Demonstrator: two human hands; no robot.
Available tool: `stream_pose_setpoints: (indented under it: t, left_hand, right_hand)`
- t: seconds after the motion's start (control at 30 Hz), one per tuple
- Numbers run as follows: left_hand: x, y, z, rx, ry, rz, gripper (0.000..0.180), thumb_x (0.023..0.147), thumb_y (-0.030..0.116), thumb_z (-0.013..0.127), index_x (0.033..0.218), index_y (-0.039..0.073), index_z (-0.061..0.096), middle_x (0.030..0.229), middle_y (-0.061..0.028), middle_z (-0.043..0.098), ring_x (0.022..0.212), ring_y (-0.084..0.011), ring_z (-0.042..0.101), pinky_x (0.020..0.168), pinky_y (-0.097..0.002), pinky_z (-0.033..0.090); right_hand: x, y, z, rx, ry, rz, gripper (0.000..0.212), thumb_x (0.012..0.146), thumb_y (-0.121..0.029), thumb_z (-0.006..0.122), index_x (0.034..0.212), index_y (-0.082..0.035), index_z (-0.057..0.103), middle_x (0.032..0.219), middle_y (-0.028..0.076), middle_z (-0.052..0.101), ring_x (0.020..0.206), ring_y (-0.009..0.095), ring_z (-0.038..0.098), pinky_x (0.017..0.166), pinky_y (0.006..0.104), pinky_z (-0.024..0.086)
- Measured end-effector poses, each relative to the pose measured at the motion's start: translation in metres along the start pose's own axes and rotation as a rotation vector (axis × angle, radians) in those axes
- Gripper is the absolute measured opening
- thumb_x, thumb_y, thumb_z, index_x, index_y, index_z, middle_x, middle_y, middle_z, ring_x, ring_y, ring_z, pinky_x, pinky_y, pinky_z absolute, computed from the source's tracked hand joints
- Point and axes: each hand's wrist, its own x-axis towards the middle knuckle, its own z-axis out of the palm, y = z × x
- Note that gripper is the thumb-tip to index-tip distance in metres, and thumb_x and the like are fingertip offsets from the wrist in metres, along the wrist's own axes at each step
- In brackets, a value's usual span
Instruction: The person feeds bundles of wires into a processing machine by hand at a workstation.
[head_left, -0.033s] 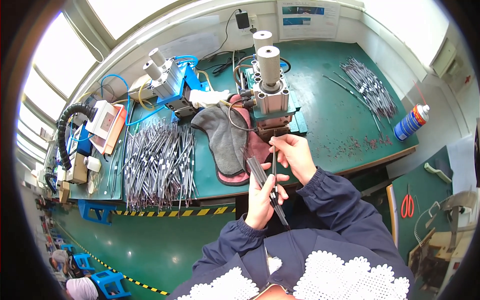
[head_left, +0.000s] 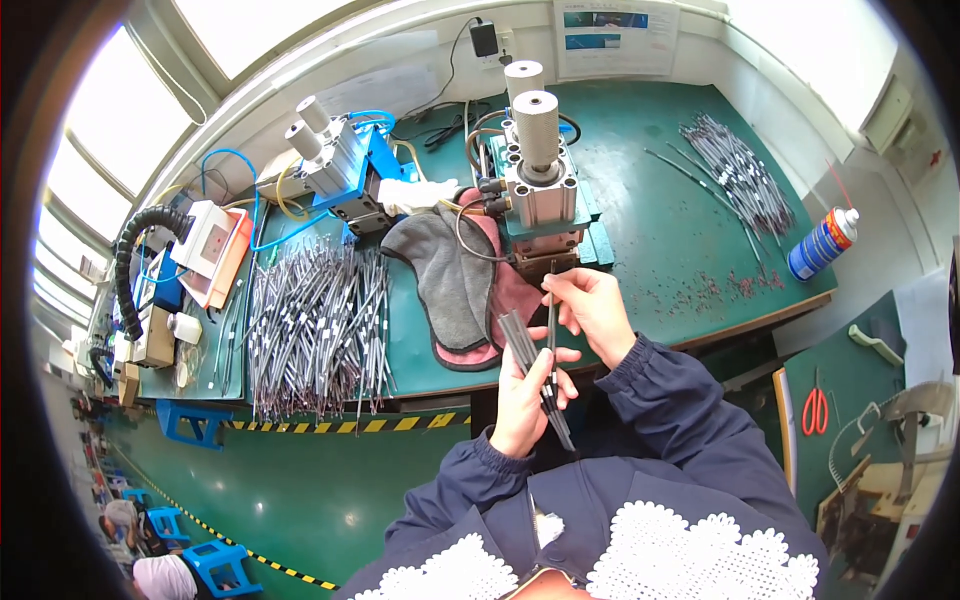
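Note:
My left hand (head_left: 520, 408) is closed round a bundle of thin dark cables (head_left: 517, 338) with white bands, their lower ends sticking out below the fingers. In my right hand (head_left: 597, 310), thumb and fingertips pinch the upper end of one dark cable (head_left: 553, 308), held nearly upright. Its lower part runs down to the left hand's fingers, beside the bundle. Just beyond my right fingertips stands a pneumatic press (head_left: 546, 205) with silver cylinders. A grey and pink cloth (head_left: 440, 275) lies to the left of the press.
A large pile of similar cables (head_left: 310, 335) covers the bench's left part; a smaller pile (head_left: 740, 175) lies far right. A blue spray can (head_left: 822, 245) stands near the right edge, by scattered dark bits (head_left: 715, 290). A second press (head_left: 345, 165) is back left; red-handled scissors (head_left: 815, 410) lie lower right.
Both hands and the cables have shifted very slightly to the right. The grips look the same.

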Motion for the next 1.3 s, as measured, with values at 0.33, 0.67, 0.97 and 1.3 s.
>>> stream_pose_setpoints:
  t: [0.33,0.67,0.97,1.3]
  left_hand:
    - [0.007,-0.007,-0.004,-0.013,-0.064,-0.154,0.025,0.095,0.019,0.047,0.112,0.001,0.051,0.09,-0.0156,0.064,0.053,-0.0153,0.059,0.041,-0.0208,0.041]
    - [0.005,-0.003,-0.004,-0.052,-0.028,-0.153,0.025,0.096,0.02,0.046,0.11,0.0,0.051,0.088,-0.0147,0.063,0.052,-0.0155,0.058,0.04,-0.0211,0.04]
    - [0.008,-0.002,-0.005,-0.08,0.031,-0.144,0.027,0.095,0.022,0.047,0.11,0.0,0.051,0.085,-0.0128,0.063,0.051,-0.0153,0.058,0.04,-0.0214,0.04]
    - [0.009,-0.001,-0.006,-0.092,0.033,-0.168,0.026,0.095,0.022,0.048,0.11,0.0,0.052,0.084,-0.0124,0.063,0.051,-0.0149,0.058,0.039,-0.0216,0.039]
  right_hand:
    - [-0.019,-0.017,-0.004,-0.571,0.114,-0.436,0.021,0.081,-0.013,0.066,0.096,0.002,0.061,0.072,0.004,0.062,0.057,0.005,0.054,0.048,0.0207,0.042]
    - [0.0,-0.011,-0.005,-0.116,-0.177,0.037,0.023,0.084,-0.017,0.063,0.094,0.004,0.062,0.076,0.005,0.064,0.048,0.004,0.047,0.044,0.0176,0.039]
    - [0.013,-0.01,0.004,-0.014,-0.19,0.12,0.018,0.084,-0.015,0.061,0.09,0.001,0.065,0.076,0.006,0.066,0.045,0.002,0.044,0.041,0.0168,0.033]
    - [0.019,-0.008,0.007,-0.034,-0.138,0.129,0.015,0.083,-0.014,0.06,0.087,0.0,0.066,0.073,0.007,0.066,0.041,0.003,0.041,0.037,0.0177,0.028]
